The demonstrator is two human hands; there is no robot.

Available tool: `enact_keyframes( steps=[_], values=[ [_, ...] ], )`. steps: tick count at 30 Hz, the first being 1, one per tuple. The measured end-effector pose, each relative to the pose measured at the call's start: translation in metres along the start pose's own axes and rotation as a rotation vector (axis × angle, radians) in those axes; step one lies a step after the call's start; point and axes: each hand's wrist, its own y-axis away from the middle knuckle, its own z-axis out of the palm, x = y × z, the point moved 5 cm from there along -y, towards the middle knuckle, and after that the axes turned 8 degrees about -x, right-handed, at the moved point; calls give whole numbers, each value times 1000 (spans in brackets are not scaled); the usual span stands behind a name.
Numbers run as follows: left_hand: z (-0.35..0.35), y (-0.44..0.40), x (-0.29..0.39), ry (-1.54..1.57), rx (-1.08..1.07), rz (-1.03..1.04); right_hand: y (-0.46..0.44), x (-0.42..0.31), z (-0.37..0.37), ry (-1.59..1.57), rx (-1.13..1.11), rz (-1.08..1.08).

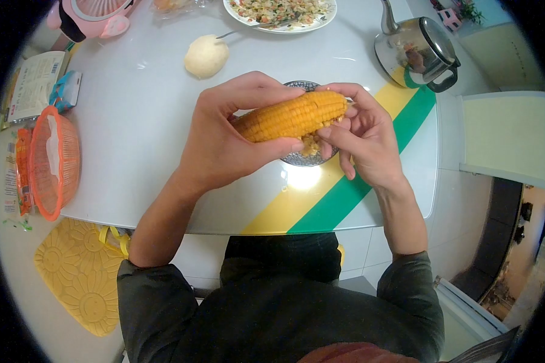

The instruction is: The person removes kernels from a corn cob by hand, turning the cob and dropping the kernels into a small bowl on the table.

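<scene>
A yellow corn cob (290, 116) is held nearly level above a small patterned bowl (300, 160), its right end tipped slightly up. My left hand (224, 130) wraps round the cob's left part, thumb below and fingers over the top. At the cob's right end, my right hand (364, 130) has its thumb and forefinger pressed against the kernels, while its other fingers curl loosely. Loose kernels (310, 145) show under the cob, in or over the bowl. The cob and both hands hide much of the bowl.
Behind the hands lie a pale round bun (206, 56) and a plate (284, 27) of mixed diced food with a utensil. A metal kettle (415, 54) stands back right. On the left are an orange basket (72, 163) and packages (39, 85). The table's front edge (224, 233) runs before me.
</scene>
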Motion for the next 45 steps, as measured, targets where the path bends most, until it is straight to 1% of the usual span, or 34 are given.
enact_keyframes(
  steps=[4, 7, 13, 25, 28, 45],
  values=[
    [0, -1, -1, 0, -3, -9, 0, 1, -1, 8, 3, -7],
    [-1, 0, -1, -15, 3, -13, 0, -3, 4, -76, 10, -38],
    [3, 0, 0, 0, 13, -9, -1, 1, 2, -22, 1, 10],
    [3, 0, 0, -1, 19, -14, 0, 1, 3, -31, 25, -31],
    [4, 0, 2, -2, 21, -4, -1, 1, 2, 13, 31, 28],
    [0, -1, 0, -1, 18, -9, 0, 1, 5, -17, 11, 1]
  ],
)
